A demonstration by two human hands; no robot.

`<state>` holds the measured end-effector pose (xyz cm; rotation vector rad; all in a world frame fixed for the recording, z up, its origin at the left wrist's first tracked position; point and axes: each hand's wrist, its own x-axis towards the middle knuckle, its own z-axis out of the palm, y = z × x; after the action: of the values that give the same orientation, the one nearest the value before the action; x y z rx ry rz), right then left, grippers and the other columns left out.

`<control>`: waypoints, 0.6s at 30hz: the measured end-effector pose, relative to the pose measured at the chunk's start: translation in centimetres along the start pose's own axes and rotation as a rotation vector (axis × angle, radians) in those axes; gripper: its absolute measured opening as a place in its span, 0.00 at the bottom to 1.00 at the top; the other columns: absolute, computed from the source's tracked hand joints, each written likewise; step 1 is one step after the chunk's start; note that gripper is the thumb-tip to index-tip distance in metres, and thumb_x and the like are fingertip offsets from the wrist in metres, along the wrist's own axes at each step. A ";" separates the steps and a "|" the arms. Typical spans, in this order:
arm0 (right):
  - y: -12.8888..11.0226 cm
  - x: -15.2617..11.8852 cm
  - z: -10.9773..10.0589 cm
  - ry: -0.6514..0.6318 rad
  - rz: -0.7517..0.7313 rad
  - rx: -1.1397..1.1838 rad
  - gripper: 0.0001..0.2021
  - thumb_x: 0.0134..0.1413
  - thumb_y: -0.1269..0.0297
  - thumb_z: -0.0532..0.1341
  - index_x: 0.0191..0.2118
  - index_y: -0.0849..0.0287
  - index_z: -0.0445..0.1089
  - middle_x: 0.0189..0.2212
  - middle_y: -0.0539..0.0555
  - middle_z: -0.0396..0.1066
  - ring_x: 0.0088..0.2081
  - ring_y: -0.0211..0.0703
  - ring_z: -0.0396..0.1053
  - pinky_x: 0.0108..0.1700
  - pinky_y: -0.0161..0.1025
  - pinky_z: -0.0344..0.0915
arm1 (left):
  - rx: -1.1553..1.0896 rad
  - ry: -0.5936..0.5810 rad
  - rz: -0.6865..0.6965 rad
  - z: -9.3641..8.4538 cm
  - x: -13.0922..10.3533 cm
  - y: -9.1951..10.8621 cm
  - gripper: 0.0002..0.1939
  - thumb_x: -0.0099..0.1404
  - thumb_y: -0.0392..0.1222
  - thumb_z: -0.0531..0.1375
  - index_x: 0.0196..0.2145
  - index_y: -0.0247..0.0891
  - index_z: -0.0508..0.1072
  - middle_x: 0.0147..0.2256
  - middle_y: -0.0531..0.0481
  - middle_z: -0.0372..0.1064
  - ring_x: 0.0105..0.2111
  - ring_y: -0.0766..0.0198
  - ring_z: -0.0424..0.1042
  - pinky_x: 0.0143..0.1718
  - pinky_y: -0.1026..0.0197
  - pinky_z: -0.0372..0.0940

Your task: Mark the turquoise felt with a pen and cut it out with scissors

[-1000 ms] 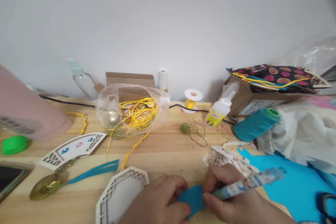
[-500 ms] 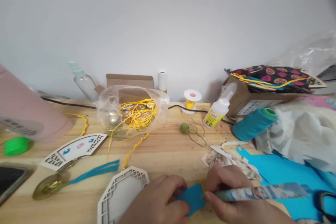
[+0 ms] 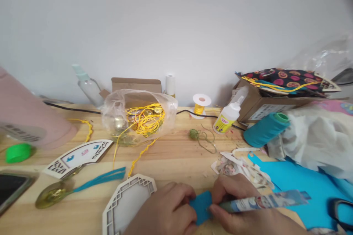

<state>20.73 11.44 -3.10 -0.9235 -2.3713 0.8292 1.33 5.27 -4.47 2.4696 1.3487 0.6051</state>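
My left hand [image 3: 172, 209] grips a small blue piece of paper or felt [image 3: 202, 205] by its left side, fingers closed along the edge. In my right hand [image 3: 234, 203] is a pen [image 3: 259, 203] with a printed picture barrel, pinched near the tip. That tip meets the right part of the blue piece. Partly under my left forearm lies an octagonal white frame [image 3: 129, 191] with lattice corners and a yellow cord. Beyond my right hand are paper scraps [image 3: 234, 165], and a large blue sheet [image 3: 298, 180] spreads to the right.
Scissors [image 3: 335, 214] lie on the right. Behind stand a glue bottle [image 3: 227, 117], a teal thread cone [image 3: 266, 130], a yellow cord spool [image 3: 200, 106] and a plastic bag [image 3: 110, 110]. A fan-shaped ornament [image 3: 79, 158] and a phone [image 3: 12, 191] lie left.
My right hand and the pen have shifted slightly left across the blue piece. My left hand keeps its hold, nearly still.
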 end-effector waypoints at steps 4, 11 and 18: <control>0.0 0.0 0.2 -0.058 0.007 0.072 0.06 0.42 0.70 0.61 0.19 0.61 0.66 0.13 0.47 0.65 0.16 0.32 0.59 0.18 0.27 0.52 | 0.018 -0.012 0.007 0.0 0.0 0.1 0.05 0.53 0.33 0.61 0.28 0.40 0.74 0.33 0.48 0.73 0.31 0.60 0.72 0.28 0.63 0.69; 0.3 -0.1 0.3 -0.067 0.026 0.081 0.05 0.43 0.70 0.61 0.20 0.60 0.66 0.14 0.47 0.65 0.17 0.32 0.60 0.18 0.27 0.52 | 0.024 0.005 0.026 0.2 -0.2 -0.1 0.05 0.54 0.32 0.60 0.29 0.39 0.73 0.33 0.47 0.72 0.31 0.61 0.71 0.29 0.64 0.68; 0.0 0.2 0.3 -0.079 0.038 0.096 0.07 0.43 0.68 0.59 0.19 0.59 0.63 0.13 0.46 0.62 0.16 0.32 0.57 0.18 0.28 0.51 | 0.013 -0.045 0.006 0.0 -0.1 0.2 0.06 0.56 0.33 0.58 0.31 0.39 0.74 0.34 0.46 0.71 0.32 0.60 0.71 0.30 0.63 0.68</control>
<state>20.43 11.50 -3.28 -0.9152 -2.3636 1.0021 1.42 5.08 -4.36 2.4827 1.3336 0.5404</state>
